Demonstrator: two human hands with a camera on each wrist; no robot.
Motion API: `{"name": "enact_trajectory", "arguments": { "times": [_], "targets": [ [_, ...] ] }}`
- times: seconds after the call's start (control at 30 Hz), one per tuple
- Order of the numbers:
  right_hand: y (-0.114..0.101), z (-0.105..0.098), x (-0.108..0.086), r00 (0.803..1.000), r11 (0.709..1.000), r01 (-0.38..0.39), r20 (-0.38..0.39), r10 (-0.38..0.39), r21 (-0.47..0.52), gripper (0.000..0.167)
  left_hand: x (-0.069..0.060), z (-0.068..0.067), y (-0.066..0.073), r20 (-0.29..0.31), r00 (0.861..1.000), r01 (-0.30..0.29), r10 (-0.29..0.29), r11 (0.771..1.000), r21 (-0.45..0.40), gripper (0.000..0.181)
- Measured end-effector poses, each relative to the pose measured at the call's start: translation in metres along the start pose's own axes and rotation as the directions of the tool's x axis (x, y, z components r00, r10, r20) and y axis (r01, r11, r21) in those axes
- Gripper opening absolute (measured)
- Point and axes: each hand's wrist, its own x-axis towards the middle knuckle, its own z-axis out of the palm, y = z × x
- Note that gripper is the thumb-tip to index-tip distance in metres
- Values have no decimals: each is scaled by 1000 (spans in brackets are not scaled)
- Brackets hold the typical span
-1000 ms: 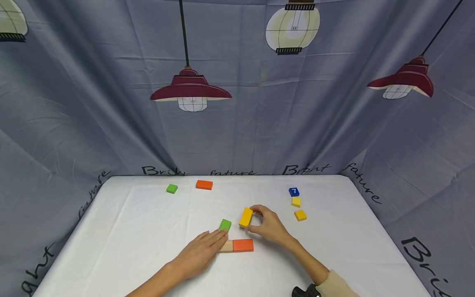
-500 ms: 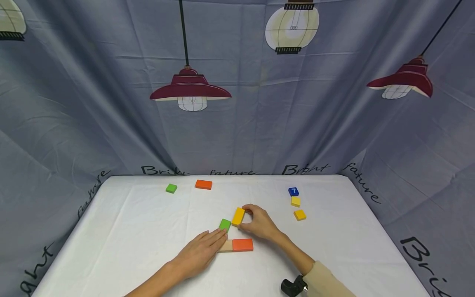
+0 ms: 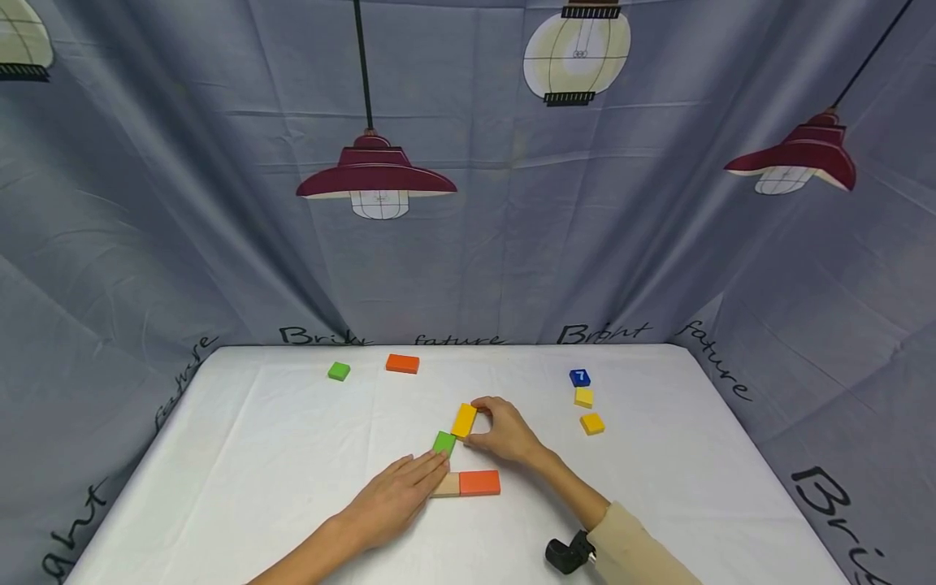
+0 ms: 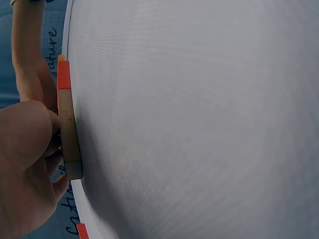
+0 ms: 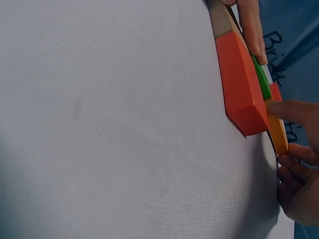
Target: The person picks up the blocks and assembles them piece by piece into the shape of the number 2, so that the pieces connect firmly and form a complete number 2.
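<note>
My right hand [image 3: 506, 431] pinches a yellow block [image 3: 464, 421] between thumb and fingers. The block's near end meets the far end of a green block [image 3: 444, 443]. With fingers straight, my left hand [image 3: 395, 497] lies over the near part of that green block and over a plain wooden block [image 3: 446, 486]. An orange-red block [image 3: 479, 483] sits end to end with the wooden one, to its right. In the left wrist view the wooden block [image 4: 69, 124] shows its long side, the palm beside it. How much of the green block the left fingers cover is hidden.
At the back left lie a small green block [image 3: 339, 371] and an orange block [image 3: 402, 364]. A blue block marked 7 [image 3: 579, 378] and two yellow blocks [image 3: 592, 424] are at the right. A grey printed curtain [image 3: 468, 276] hangs behind the white table [image 3: 256, 455].
My right hand has moved left with the yellow block, from apart to against the green block's far end. My left hand has stayed in place.
</note>
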Motion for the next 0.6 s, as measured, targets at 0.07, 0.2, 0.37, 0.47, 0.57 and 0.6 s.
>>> {"name": "enact_trajectory", "arguments": {
  "times": [0.07,0.2,0.37,0.47,0.57,0.6],
  "targets": [
    [-1,1,1,1000,1000,-4,5,4,-6,61,0,0,0,3,1000,1,-1,1000,-3,47],
    [0,2,4,1000,1000,-5,16,5,-17,63,1,0,0,19,1000,9,-8,1000,-2,47],
    [1,3,6,1000,1000,3,27,-2,-27,65,2,0,0,34,999,14,-14,1000,-8,47],
    [1,2,6,999,1000,7,36,-6,-17,64,2,0,0,33,999,15,-15,1000,-11,47],
    [1,2,7,999,1000,10,43,-10,0,64,1,-1,0,28,1000,14,-14,1000,-9,47],
    [1,2,7,999,1000,11,45,-11,5,63,1,-1,0,28,1000,14,-14,1000,-7,47]
  ]
}}
